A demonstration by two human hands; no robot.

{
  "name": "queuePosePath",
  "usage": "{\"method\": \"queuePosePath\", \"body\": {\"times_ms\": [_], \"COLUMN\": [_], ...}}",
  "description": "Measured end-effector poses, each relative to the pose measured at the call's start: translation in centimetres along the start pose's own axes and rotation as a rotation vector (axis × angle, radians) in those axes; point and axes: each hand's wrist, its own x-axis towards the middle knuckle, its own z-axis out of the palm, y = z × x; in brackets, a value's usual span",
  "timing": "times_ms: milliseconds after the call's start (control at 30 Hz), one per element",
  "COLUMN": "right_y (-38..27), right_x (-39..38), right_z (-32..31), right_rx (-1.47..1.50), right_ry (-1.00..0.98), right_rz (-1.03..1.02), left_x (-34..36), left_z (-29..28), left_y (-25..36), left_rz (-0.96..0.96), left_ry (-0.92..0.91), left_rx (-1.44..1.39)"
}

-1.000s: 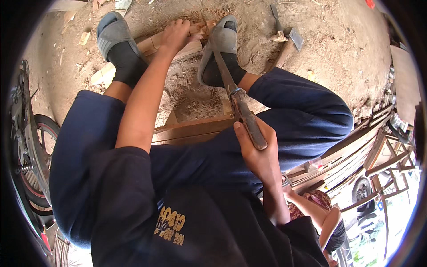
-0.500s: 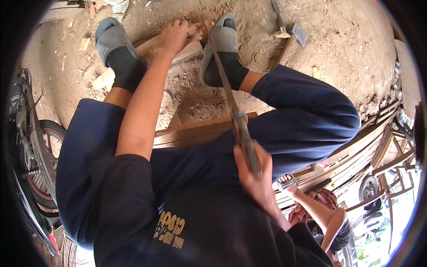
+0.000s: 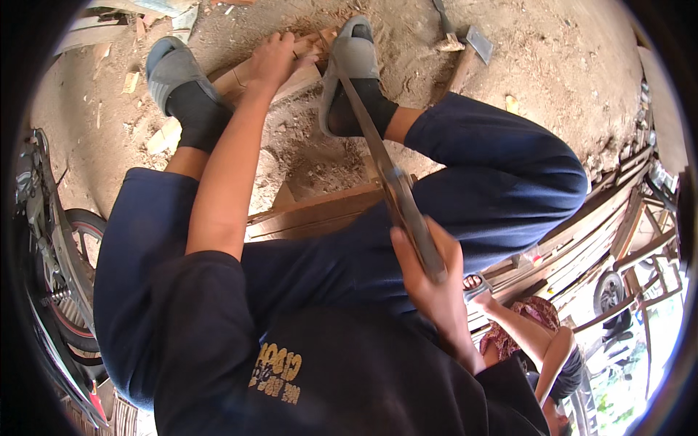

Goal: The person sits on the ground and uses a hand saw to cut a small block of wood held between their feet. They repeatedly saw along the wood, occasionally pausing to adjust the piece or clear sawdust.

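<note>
My right hand is wrapped around the handle of a handsaw. Its long narrow blade runs up and left, past the inner edge of my right sandal, to a piece of wood on the ground. My left hand grips that wood from above, fingers bent over it, close to the blade's far end. The wood lies between my two sandalled feet, with my left sandal at its other end. Where the teeth meet the wood is too small to tell.
A hatchet-like tool and a dark flat tool lie on the dirt beyond my right foot. A wooden plank is under my legs. A motorcycle wheel stands at left; stacked boards and another person are at right.
My right hand and the saw handle have shifted slightly right and up in the picture. The left hand keeps its hold on the wood. The whole view has shifted a little.
</note>
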Motion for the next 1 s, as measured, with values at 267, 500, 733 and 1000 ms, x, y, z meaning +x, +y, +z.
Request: {"method": "queuePosePath", "body": {"times_ms": [267,500,733,1000], "right_y": [0.3,0.5,1.3,0.7], "right_x": [-0.7,1.1,4.1,1.2], "right_z": [0.0,0.5,1.4,0.0], "right_rx": [-0.003,-0.034,-0.021,-0.024], "right_ry": [-0.004,0.051,-0.015,-0.015], "right_rz": [-0.054,-0.06,-0.1,-0.017], "left_x": [-0.6,1.2,-0.2,0.3], "left_z": [-0.4,0.4,-0.3,-0.7], "left_y": [-1.1,1.8,0.4,0.3], "left_rz": [0.015,0.028,0.007,-0.035], "left_ry": [0.051,-0.03,-0.029,-0.059], "left_rx": [-0.002,-0.063,0.001,-0.033]}}
